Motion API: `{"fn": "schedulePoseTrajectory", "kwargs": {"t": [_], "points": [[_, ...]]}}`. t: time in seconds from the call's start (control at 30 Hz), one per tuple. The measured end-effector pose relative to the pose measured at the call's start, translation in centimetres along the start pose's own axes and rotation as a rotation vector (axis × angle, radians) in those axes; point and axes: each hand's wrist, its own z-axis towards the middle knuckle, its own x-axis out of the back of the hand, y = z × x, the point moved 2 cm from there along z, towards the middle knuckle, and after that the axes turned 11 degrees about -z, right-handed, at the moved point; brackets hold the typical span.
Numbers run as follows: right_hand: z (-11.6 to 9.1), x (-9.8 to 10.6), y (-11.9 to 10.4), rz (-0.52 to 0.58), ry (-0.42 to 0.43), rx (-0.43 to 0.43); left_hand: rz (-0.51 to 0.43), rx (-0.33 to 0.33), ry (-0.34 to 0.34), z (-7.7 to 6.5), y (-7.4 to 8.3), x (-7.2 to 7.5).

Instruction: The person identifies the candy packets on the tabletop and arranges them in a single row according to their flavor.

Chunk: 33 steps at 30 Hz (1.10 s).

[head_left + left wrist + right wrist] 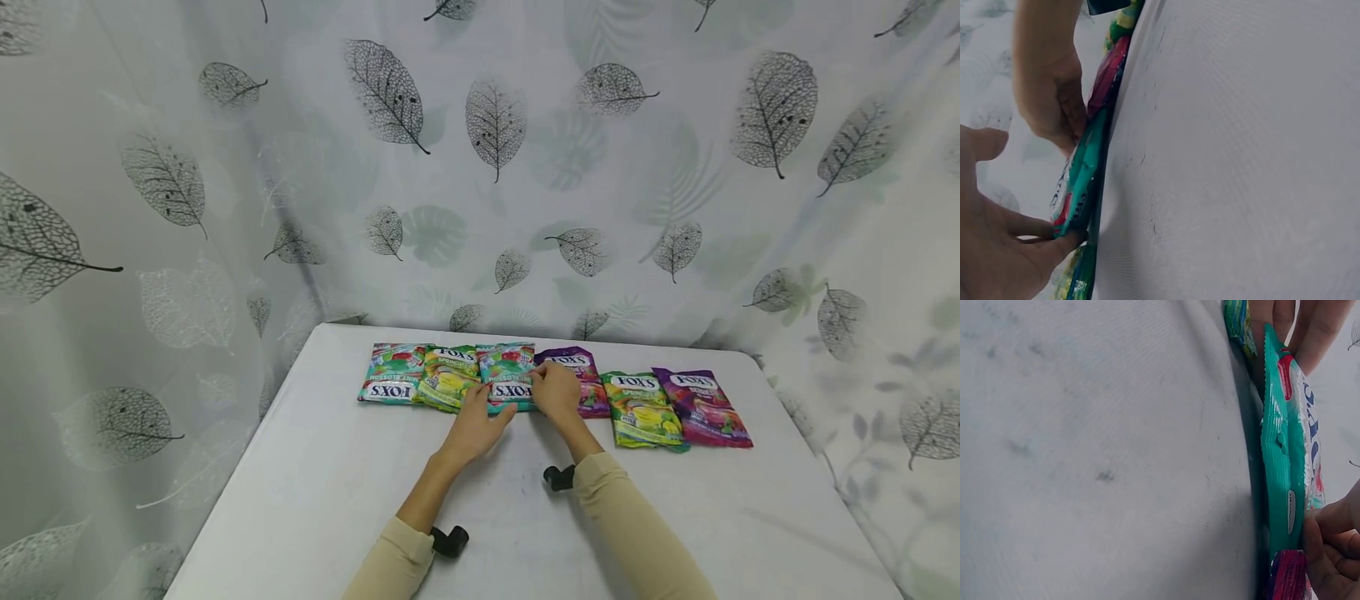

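Note:
A teal Fox's candy packet (507,367) lies in the middle of a row at the table's back, its lettering upside down in the head view. At its left edge is my left hand (474,423); the fingers touch the corner and the thumb stands away from it. My right hand (558,390) pinches the packet's right edge with curled fingers. In the right wrist view the teal packet (1285,450) stretches between both hands. A yellow-green packet (452,375) adjoins it on the left, a purple packet (588,387) on the right.
Another teal packet (392,372) lies at the row's left end. To the right are a second yellow-green packet (642,408) and a second purple packet (703,407). Behind the white table (315,475) hangs a leaf-print curtain (450,183).

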Motion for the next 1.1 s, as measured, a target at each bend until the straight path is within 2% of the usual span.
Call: {"fn": "schedulePoseTrajectory", "kwargs": {"t": [0.33,0.6,0.8,1.1], "points": [[-0.6,0.3,-0.3,0.091,0.066,0.016,-0.025,-0.02,0.038,-0.1,0.4,0.4],[-0.9,0.2,-0.5,0.107,0.089,0.0,-0.04,-0.035,0.059,-0.5,0.7,0.9],[-1.1,0.4,-0.9,0.123,0.13,0.005,-0.06,-0.057,0.099,-0.8,0.7,1.5],[-1.6,0.6,-1.6,0.175,0.122,-0.025,-0.06,-0.051,0.122,-1.3,0.6,2.4]]}}
